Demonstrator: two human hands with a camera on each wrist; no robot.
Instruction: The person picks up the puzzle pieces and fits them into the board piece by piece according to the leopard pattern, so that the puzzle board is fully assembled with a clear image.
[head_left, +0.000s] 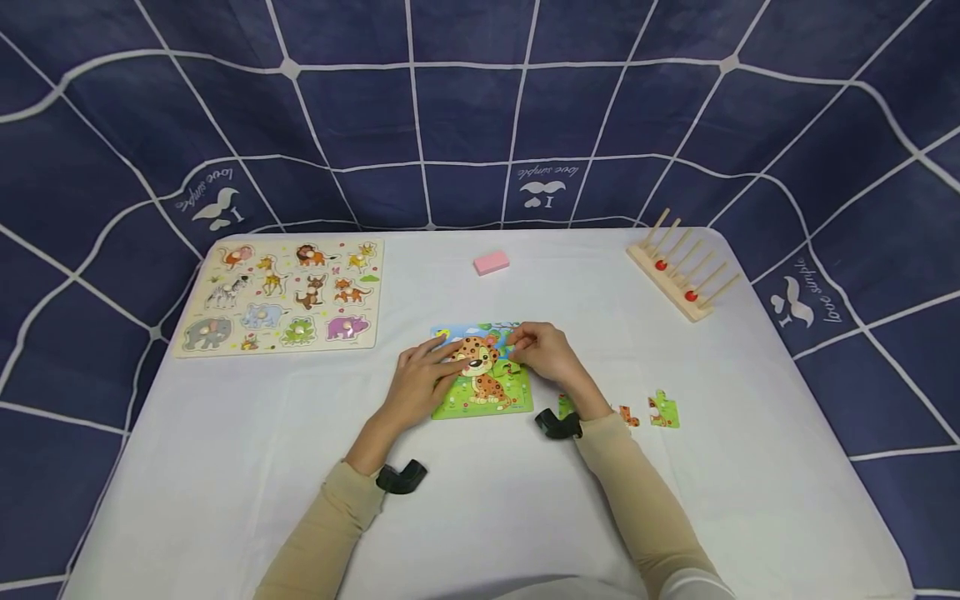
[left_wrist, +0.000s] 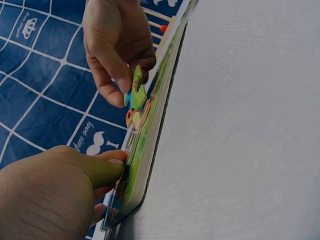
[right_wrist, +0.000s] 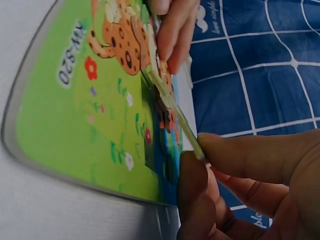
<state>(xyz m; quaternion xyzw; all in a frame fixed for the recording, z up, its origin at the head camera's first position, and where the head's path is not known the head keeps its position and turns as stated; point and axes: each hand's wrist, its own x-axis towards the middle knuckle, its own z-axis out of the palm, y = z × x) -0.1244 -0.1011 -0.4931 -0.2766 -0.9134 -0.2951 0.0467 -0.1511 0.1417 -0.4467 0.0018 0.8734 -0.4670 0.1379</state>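
A leopard jigsaw board (head_left: 450,407) with a green and blue picture lies flat at the middle of the table. My left hand (head_left: 420,383) rests on its left side, fingers stretched over the leopard's face. At the upper right of the board, my right hand (head_left: 546,353) pinches a jigsaw piece (left_wrist: 138,95) between thumb and fingertips. The piece is green with some blue and orange, and it tilts over the board in the right wrist view. Several loose jigsaw pieces, one of them a green piece (head_left: 664,412), lie right of the board, partly hidden by the right wrist.
An animal peg puzzle (head_left: 288,302) lies at the back left. Behind the leopard board sits a pink block (head_left: 491,263). A wooden rack (head_left: 670,282) with upright pegs and red beads stands at the back right. A dark blue checked cloth (head_left: 472,108) hangs behind the table.
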